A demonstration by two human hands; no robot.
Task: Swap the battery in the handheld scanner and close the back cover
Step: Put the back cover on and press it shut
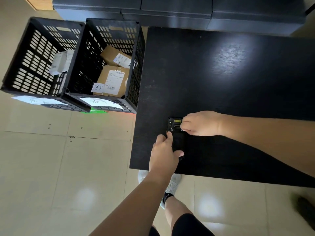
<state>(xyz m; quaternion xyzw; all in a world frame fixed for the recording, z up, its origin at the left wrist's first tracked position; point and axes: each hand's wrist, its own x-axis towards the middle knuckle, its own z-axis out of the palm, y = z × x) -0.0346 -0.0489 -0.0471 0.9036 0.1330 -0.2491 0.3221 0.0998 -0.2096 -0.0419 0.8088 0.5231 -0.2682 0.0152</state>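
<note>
A black handheld scanner (177, 133) lies back-up near the front left corner of the black table (221, 74). A yellow label and lens window show at its far end. My left hand (164, 151) holds the scanner's near end, forefinger along its left edge and thumb across the bottom. My right hand (202, 123) reaches in from the right, its fingertips pinched at the scanner's upper right edge. The back looks dark and flat; I cannot tell whether the cover is on. No loose battery is in view.
Two black slatted crates stand on the tiled floor left of the table: the left crate (25, 53) holds white paper, the right crate (136, 68) holds cardboard parcels (114, 79). Dark boxes (170, 11) line the back. My feet are under the table's front edge.
</note>
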